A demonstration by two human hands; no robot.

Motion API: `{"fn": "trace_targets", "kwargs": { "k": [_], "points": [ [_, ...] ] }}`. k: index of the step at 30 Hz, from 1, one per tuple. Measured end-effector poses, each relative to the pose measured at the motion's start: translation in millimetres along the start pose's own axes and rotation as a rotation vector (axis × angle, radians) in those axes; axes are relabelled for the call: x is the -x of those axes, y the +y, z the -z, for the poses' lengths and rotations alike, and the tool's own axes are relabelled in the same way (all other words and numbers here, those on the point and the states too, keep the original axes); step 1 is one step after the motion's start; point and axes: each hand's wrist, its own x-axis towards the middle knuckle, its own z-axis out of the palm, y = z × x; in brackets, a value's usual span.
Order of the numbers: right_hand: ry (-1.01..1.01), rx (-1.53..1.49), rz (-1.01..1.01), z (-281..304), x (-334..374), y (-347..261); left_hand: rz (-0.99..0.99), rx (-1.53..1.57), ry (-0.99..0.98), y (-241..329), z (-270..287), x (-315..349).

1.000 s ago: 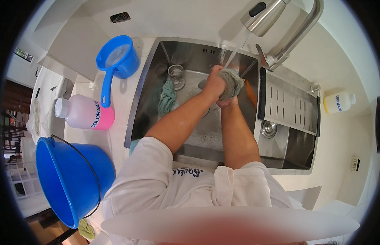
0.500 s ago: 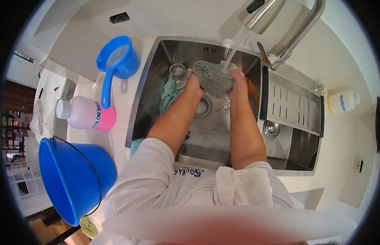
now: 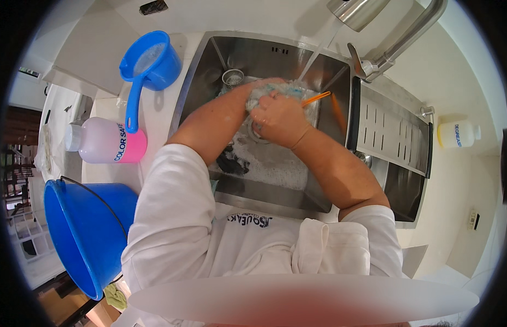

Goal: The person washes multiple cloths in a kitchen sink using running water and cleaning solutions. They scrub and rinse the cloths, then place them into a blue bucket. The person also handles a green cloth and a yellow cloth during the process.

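Note:
A wet, shaggy grey-green cloth (image 3: 254, 97) is bunched up between my two hands over the sink (image 3: 253, 197). My right hand (image 3: 281, 121) is closed on its near side, knuckles up. Behind the cloth, my left hand (image 3: 264, 83) grips the far side; most of its fingers are hidden. Water runs from the faucet (image 3: 360, 12) just past the cloth's far right edge. To the right of the cloth, a thin orange handle (image 3: 317, 98) sticks out in the sink. A dark wet cloth (image 3: 231, 161) lies in suds below my left forearm.
A metal strainer cup (image 3: 233, 77) sits at the sink's far left. Left of the sink stand a blue dipper (image 3: 155, 65) with sudsy water, a bottle of pink liquid (image 3: 114, 140) and a blue bucket (image 3: 90, 234). A slotted steel tray (image 3: 392, 128) and a yellow-and-white bottle (image 3: 459, 134) are on the right.
The cloth, spread between both hands under the water, is now bunched up nearer and left of the stream. My right hand has crossed leftward over it. The orange handle and dark cloth have come into sight.

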Motion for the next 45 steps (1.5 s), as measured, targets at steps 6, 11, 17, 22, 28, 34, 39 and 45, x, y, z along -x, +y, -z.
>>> {"fn": "trace_targets", "kwargs": {
  "k": [6, 11, 17, 22, 28, 34, 39, 45],
  "points": [
    [-0.266, -0.041, 0.154, -27.7, 24.1, -25.1, -0.006, -1.336, -0.04, -9.5, -13.6, -28.8],
    [-0.264, -0.11, 0.065, -51.1, 43.4, -14.5, 0.028, -0.983, 0.266, -34.4, 10.4, -32.5],
    [0.134, -0.491, -0.685, -43.8, 58.6, 40.1, -0.054, 0.014, 0.379, -23.2, 30.6, 0.2],
    [-0.011, -0.052, -0.804, 11.9, 57.4, 86.7, -0.271, -0.435, 0.37, 10.8, -0.9, 13.2],
    [0.049, 0.626, -0.608, 62.6, 12.3, 117.3, -0.264, -1.074, 0.48, 27.7, -35.8, -6.2],
    [0.006, 0.706, -0.76, 86.7, -14.0, 154.1, -0.369, -0.859, 0.515, 31.4, -35.1, -0.4],
    [0.043, 0.687, -0.844, 95.0, -13.8, 159.3, -0.537, -0.819, 0.683, 24.3, -40.4, 5.2],
    [-0.091, -0.662, -0.65, 41.7, 15.5, 104.1, -0.491, -0.92, 0.876, 12.8, -44.0, 16.8]
  ]
}}
